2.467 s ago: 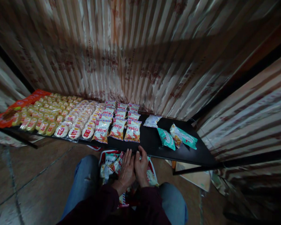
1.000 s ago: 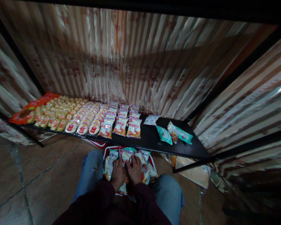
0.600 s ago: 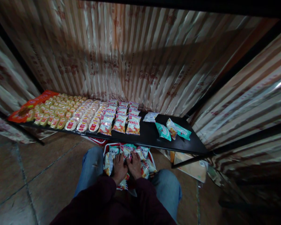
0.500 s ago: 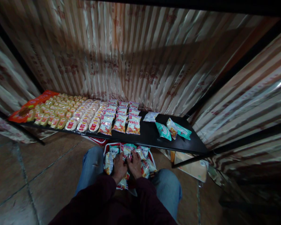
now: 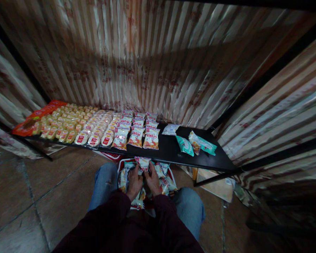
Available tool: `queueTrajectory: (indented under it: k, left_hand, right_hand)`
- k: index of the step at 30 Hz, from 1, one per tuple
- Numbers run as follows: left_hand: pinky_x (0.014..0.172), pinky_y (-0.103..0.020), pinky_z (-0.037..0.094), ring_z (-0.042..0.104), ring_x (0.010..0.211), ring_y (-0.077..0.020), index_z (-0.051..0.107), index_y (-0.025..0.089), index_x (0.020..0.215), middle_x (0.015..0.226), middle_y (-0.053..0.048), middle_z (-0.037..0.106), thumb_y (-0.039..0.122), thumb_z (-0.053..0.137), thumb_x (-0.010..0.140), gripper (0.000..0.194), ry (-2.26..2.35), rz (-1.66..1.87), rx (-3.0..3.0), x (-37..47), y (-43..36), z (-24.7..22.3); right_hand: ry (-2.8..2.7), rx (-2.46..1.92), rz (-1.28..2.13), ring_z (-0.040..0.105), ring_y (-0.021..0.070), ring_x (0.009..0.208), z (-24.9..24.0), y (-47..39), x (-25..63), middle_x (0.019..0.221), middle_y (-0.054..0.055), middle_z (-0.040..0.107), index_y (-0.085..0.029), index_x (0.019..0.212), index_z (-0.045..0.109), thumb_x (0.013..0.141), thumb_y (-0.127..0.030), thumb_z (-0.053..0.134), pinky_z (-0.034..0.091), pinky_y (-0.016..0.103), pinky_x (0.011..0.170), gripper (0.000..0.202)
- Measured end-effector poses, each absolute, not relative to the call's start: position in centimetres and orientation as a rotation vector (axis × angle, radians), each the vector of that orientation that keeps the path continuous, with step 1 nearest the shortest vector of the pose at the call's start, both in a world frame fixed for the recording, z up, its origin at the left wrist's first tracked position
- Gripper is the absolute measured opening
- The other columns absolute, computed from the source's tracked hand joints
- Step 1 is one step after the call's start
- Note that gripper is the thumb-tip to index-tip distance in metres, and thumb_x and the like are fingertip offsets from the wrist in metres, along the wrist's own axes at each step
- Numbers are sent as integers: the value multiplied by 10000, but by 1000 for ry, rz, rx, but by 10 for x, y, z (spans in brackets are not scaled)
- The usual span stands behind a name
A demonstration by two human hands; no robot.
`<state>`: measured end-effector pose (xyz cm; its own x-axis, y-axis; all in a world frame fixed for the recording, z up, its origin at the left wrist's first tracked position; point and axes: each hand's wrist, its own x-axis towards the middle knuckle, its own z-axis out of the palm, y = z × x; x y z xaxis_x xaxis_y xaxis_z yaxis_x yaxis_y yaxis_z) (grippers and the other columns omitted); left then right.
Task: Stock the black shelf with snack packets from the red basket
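A: Foil-wrapped, red-and-white striped snack packet (image 5: 143, 163), one item, pinched at its lower edge between the fingers of the left hand (image 5: 135, 180) and the right hand (image 5: 152, 179); both sets of fingers curl closed on it.

B: Location?

A: Held just above the open bag of mixed packets (image 5: 162, 177) lying between the person's knees, just below the front edge of the black shelf (image 5: 171, 154).

B: Handling note for the step in hand, by judgement?

A: Grip by the crimped seam, not the puffed middle; lift straight up so neighbouring packets do not drag out with it.

B: Shelf contents?

A: Three columns of matching striped packets (image 5: 135, 133); to their left, rows of round pale packets (image 5: 98, 131) and small yellow packets (image 5: 59, 124); an orange bag (image 5: 33, 117) at the far left end. To the right, one white packet (image 5: 170, 129) and a loose cluster of teal packets (image 5: 196, 146).

B: Surroundings?

A: Striped foil lining (image 5: 147, 59) behind; tiled floor (image 5: 28, 196) below.
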<state>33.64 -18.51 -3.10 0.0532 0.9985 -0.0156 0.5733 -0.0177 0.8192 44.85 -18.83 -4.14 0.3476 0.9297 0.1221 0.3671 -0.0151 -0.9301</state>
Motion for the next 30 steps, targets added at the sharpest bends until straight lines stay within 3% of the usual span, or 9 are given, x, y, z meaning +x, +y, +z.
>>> queueTrajectory:
  k: [8,15,21,25,30]
  left_hand:
    - [1015,-423,384,518,1154,-262,499,142,1286,1216,-139,598,213,476,781,511,1575,1024,1595,331,-176,-8]
    - [989,-402,405,535,1084,-250,523,97,1246,1121,-155,595,214,451,782,484,1560,1122,1524,333,-175,6]
    - [950,-373,436,564,1041,-218,543,164,1214,1118,-128,584,208,453,797,429,1501,1207,1444,336,-179,15]
    - [953,-365,432,559,1047,-214,547,169,1197,1103,-119,579,233,465,806,405,1496,1220,1416,335,-182,20]
    - [994,-368,393,527,1137,-224,514,171,1228,1224,-131,561,277,497,814,428,1476,1216,1315,336,-184,27]
  right_hand:
    - [-1048,-1401,846,569,231,1145,-12,-186,438,1291,111,575,-211,1371,423,785,-325,564,422,411,1006,614]
    - [-990,-1418,835,544,246,1160,-13,-184,442,1258,79,598,-215,1169,630,733,-392,634,382,428,1043,471]
    - [-914,-1268,1036,571,235,1137,-1,-194,436,1200,47,647,-284,1282,548,781,-412,621,440,412,992,523]
    - [-879,-1231,1072,553,230,1167,6,-197,434,1263,53,609,-268,1355,464,793,-423,617,412,419,1021,602]
    - [-896,-1276,1000,545,244,1172,12,-195,436,1278,79,596,-231,1343,485,784,-444,626,401,413,1028,615]
